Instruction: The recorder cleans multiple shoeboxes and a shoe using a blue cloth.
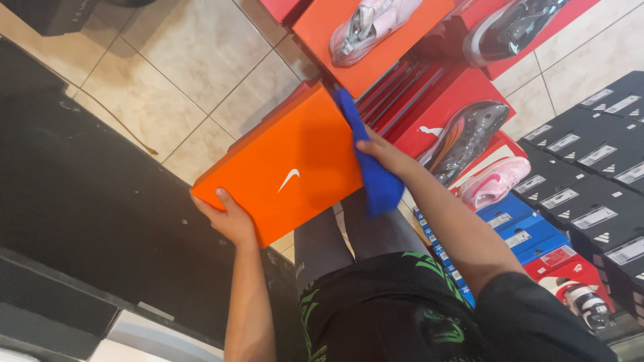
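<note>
1. Plainly, the nearest part of the view is being filled by a black shirt with a green print and by grey trousers, above which both bare forearms are being stretched forward.
2. An orange box is being held up at a tilt in front of the body, its lid facing the camera, over the edge of a black mat.
3. The box is being gripped at its lower near corner by the left hand, closed on it with the thumb lying on the lid and the fingers hidden beneath.
4. A blue cloth is being clutched by the right hand, closed around it, and is being pressed against the right edge of the box, one end reaching up past the top corner and the other hanging below the hand.
5. The step in hand is being judged as the wiping of the box, with the lid's edge now being worked.
6. The next move is being judged to call for a steady left-hand grip while the cloth is being drawn across the lid, so that the box is not being tipped out of the fingers.
7. Farther off, red boxes with wrapped shoes are being displayed, beside black boxes and blue boxes on a tiled floor.
</note>
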